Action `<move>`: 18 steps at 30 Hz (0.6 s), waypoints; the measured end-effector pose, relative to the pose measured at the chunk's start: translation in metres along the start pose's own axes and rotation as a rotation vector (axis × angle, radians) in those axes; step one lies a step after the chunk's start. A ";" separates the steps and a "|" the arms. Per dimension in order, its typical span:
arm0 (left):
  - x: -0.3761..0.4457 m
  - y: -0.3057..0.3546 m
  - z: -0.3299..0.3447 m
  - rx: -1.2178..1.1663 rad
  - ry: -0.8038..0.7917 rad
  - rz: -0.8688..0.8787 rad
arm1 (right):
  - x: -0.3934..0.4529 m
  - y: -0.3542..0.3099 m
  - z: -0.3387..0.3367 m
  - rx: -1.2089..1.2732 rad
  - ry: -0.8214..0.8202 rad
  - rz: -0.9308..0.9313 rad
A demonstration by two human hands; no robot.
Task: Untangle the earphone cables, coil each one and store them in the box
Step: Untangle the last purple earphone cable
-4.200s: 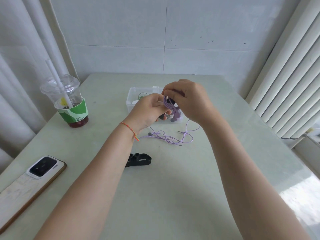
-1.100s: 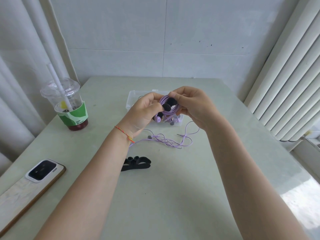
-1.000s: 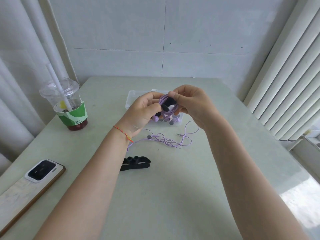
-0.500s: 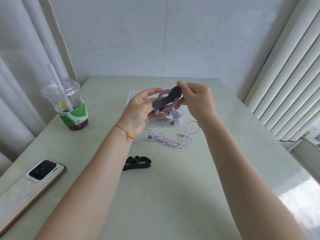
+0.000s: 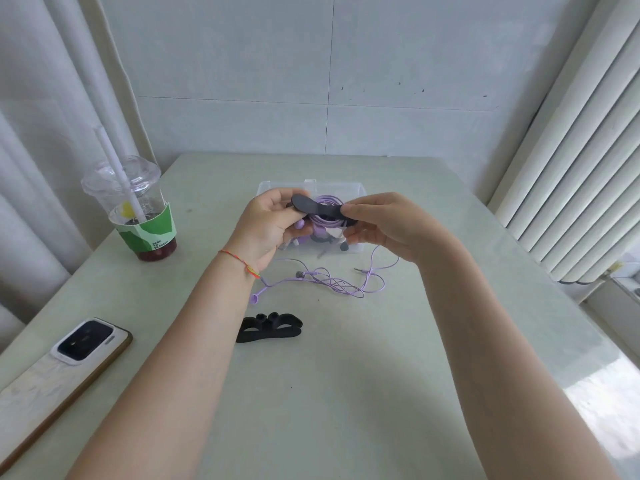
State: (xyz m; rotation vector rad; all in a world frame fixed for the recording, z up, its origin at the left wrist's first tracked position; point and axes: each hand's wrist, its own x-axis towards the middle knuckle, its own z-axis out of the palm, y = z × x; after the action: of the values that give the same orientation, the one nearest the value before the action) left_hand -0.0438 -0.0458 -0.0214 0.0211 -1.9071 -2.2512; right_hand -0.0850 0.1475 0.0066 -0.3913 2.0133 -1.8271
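From the head camera, a pale green table point(image 5: 346, 393) runs away toward a white tiled wall at its far edge, with curtains hanging past the left edge and a ribbed white radiator past the right edge. Near the far left corner stands a plastic drink cup point(image 5: 133, 209) with a straw and a green sleeve; at the near left edge a phone point(image 5: 59, 372) lies face down. A clear box point(image 5: 349, 188) sits toward the far middle, holding a few earbuds. Both hands are raised just in front of it: the left hand point(image 5: 270, 226) and the right hand point(image 5: 384, 226) each pinch one end of a black strap point(image 5: 318, 207) laid across a coiled purple earphone cable point(image 5: 327, 220), fingers curled tight on it. Below them a loose purple earphone cable point(image 5: 332, 280) lies tangled on the table, its plug pointing toward the right edge, and nearer still a black cable clip point(image 5: 270, 329) rests just beside the left forearm. The near half of the table and the strip along the right edge lie bare, with sunlight glaring at the near right corner. Compared with half a second ago, the strap lies flatter and more level across the coil, and the right hand has dropped lower; the loose cable, clip, cup and phone sit where they were.
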 end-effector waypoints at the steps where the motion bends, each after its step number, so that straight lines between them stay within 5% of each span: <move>1: 0.001 -0.002 0.001 -0.024 0.042 0.000 | 0.001 0.001 0.000 0.020 0.015 0.003; 12: 0.002 -0.004 0.003 -0.081 -0.012 -0.153 | 0.008 0.007 0.005 -0.020 0.200 -0.124; 18: 0.000 -0.002 -0.001 0.018 0.048 -0.054 | 0.006 0.003 0.005 -0.095 0.152 -0.124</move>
State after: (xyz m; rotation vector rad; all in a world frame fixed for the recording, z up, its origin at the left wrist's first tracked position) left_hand -0.0442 -0.0462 -0.0235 0.1301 -1.9245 -2.2467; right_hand -0.0876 0.1407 0.0025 -0.4242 2.2302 -1.8905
